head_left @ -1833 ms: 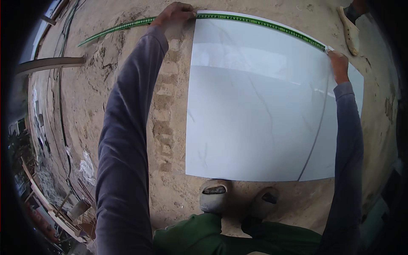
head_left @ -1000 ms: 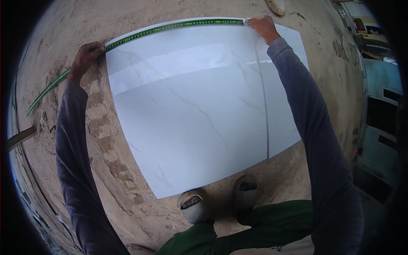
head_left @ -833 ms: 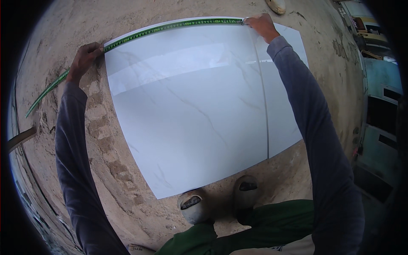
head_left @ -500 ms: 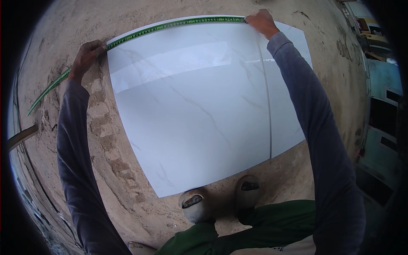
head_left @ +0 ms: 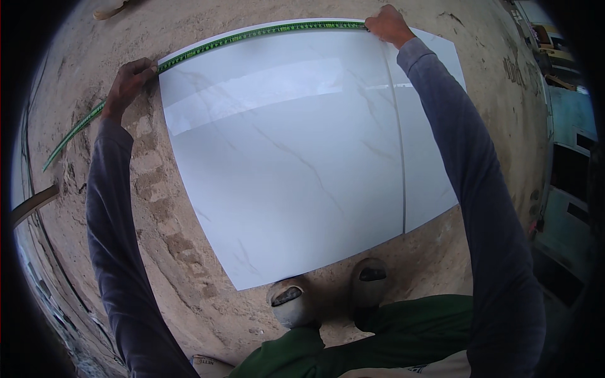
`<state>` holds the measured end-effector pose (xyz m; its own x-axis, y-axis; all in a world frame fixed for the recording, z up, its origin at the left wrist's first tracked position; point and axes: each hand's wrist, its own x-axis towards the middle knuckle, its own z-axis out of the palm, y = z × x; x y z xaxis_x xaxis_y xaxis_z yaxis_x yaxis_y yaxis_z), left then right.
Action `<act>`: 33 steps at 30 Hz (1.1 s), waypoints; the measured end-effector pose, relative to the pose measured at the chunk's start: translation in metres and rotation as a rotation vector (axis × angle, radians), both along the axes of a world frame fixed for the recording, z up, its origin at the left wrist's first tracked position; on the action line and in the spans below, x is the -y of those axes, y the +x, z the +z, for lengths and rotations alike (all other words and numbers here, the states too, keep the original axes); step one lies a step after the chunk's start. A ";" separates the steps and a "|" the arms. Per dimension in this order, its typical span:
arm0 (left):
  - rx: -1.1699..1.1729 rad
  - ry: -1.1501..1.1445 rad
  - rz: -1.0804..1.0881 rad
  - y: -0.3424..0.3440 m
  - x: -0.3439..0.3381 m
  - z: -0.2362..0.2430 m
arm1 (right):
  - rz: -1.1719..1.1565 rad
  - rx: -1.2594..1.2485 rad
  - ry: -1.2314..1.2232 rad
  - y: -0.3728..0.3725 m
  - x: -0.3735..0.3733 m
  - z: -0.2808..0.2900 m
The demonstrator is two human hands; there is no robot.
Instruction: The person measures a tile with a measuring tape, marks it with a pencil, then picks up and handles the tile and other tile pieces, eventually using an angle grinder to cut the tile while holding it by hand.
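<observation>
A large glossy white tile [head_left: 283, 170] with faint grey veins lies flat on the ground before me. A grey line [head_left: 398, 138] runs across its right part from far to near edge. Along the far edge stretches a green tape measure [head_left: 265, 30]. At the tile's far left corner my left hand [head_left: 129, 87] pinches the tape, whose loose length trails down to the left behind the wrist. My right hand [head_left: 389, 26] is closed at the tape's right end, near the far end of the grey line; its fingertips are partly hidden.
Sandy, rough ground [head_left: 176, 252] surrounds the tile. My shoes [head_left: 293, 302] stand at its near edge. A brown strip [head_left: 34, 205] juts in at the left, and a pale curved object [head_left: 113, 9] lies at the far left. A bluish structure [head_left: 570, 126] stands at the right.
My right hand has shifted slightly up with the tape's right end, and the tape sits a little nearer the far edge. A pale curved object has come into view at the far left.
</observation>
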<state>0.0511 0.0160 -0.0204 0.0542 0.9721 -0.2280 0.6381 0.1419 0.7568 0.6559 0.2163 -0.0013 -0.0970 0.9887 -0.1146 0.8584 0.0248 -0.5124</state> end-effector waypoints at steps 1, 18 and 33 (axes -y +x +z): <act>-0.011 -0.051 0.009 -0.001 -0.001 0.002 | 0.010 0.018 0.033 0.001 -0.003 -0.002; -0.131 0.151 -0.041 -0.004 0.002 -0.004 | 0.060 0.013 -0.059 -0.007 0.009 0.019; -0.114 0.015 0.117 0.037 0.002 0.035 | 0.026 0.072 0.021 0.005 -0.002 0.017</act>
<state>0.0880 0.0137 0.0149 -0.0851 0.9736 -0.2118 0.6996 0.2097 0.6831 0.6608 0.2185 0.0160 -0.1152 0.9882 -0.1011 0.8919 0.0581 -0.4484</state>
